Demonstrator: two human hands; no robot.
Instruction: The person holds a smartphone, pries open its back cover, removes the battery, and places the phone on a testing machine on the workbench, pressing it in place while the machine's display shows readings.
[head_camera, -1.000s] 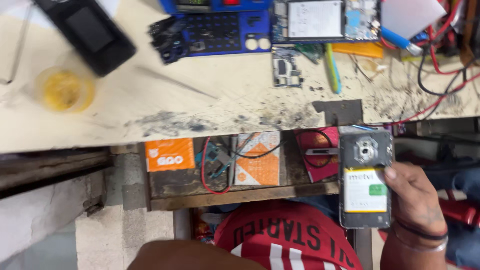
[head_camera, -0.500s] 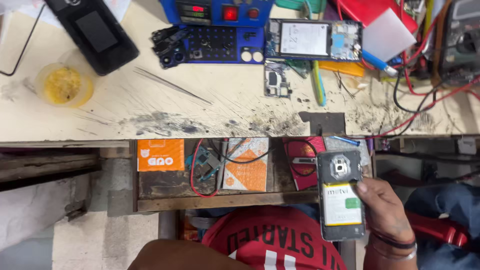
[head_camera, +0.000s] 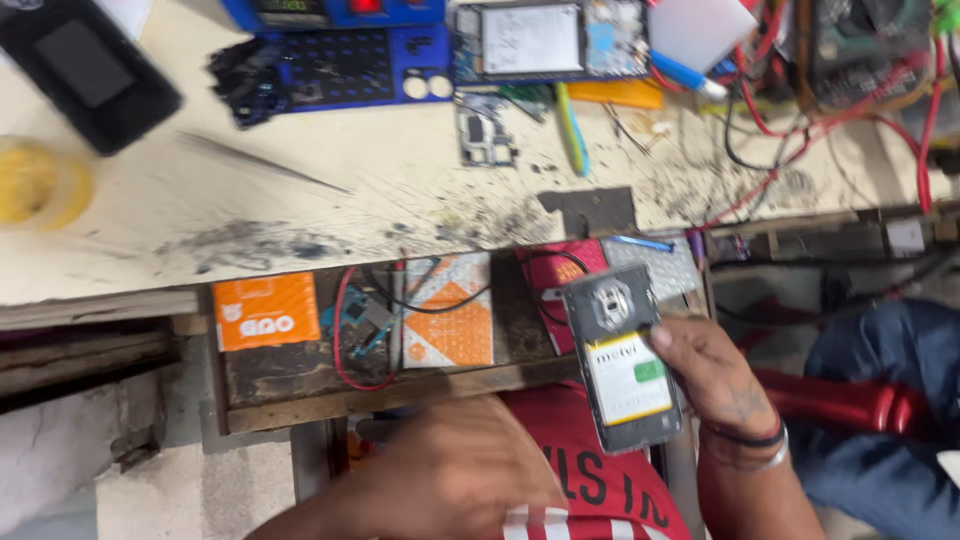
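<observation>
My right hand (head_camera: 720, 385) grips an opened phone (head_camera: 625, 355) — thumb on its battery — at four o'clock. My left hand (head_camera: 450, 480) hovers blurred at six o'clock — its fingers I cannot make out.

I see the phone (head_camera: 624, 357) in my right hand (head_camera: 712, 375), back cover off and its open back facing up. It is a grey slab, held upright with a slight tilt, the round camera part at the top and a white and yellow battery with a small green label filling the lower half. It hangs over my lap, just below the open drawer (head_camera: 300, 400).
</observation>
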